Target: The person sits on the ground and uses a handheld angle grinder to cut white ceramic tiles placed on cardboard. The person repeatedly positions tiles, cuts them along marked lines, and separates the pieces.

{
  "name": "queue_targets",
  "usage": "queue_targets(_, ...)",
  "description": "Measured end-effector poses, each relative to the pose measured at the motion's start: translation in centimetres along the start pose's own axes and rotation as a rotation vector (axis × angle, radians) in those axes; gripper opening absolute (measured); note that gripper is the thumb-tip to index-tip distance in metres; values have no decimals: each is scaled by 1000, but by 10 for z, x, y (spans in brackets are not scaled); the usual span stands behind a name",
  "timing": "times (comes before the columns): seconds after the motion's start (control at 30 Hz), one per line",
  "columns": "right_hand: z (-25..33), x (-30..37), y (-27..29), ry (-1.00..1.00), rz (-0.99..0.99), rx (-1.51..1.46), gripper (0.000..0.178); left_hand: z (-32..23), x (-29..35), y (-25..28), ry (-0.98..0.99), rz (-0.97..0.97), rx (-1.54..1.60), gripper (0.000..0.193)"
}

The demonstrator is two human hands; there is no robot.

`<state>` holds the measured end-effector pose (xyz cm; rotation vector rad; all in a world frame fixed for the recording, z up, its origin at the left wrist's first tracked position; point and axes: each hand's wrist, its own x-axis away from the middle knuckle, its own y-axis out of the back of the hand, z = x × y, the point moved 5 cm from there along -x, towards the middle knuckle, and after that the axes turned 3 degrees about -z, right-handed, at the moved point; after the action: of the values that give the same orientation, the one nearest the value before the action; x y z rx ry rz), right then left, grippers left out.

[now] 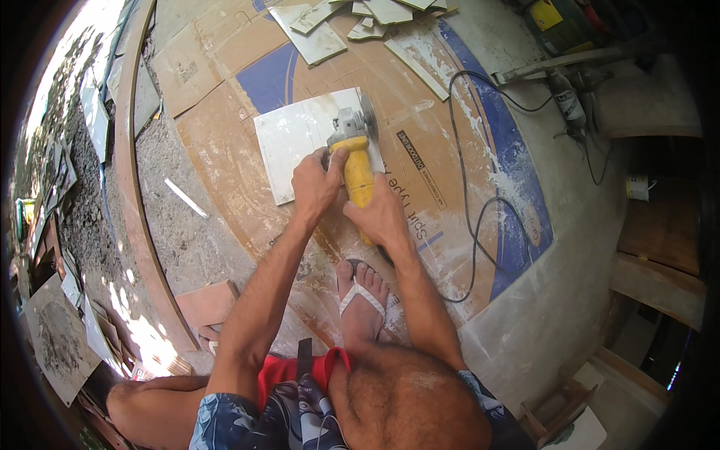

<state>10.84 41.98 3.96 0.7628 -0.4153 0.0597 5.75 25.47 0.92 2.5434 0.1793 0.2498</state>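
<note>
A yellow angle grinder (357, 163) with a grey metal head is held between my two hands over a white tile (292, 142). Its disc (369, 115) stands on edge at the tile's right side; whether it touches the tile I cannot tell. My left hand (316, 182) is closed around the grinder near its head, thumb on the yellow body. Farther back, my right hand (381, 214) grips the rear of the body. The tile lies flat on a spread-out cardboard sheet (315, 97).
A black cord (461, 150) loops over the cardboard on the right. Broken tile pieces (315, 37) lie at the far edge. My sandalled foot (361, 300) rests close behind the grinder. A long wooden board (129, 165) runs along the left, with rubble beyond. A bottle (568, 101) stands at the right.
</note>
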Motion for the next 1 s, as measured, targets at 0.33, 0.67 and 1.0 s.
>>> queue_targets(0.33, 2, 4, 5, -5, 0, 1, 65, -1, 4, -1, -6, -2, 41, 69)
queue_targets(0.67, 3, 11, 7, -20, 17, -27, 65, -1, 12, -1, 25, 6, 52, 67)
queue_targets(1.0, -3, 13, 3, -7, -17, -52, 62, -6, 16, -1, 38, -8, 109, 65)
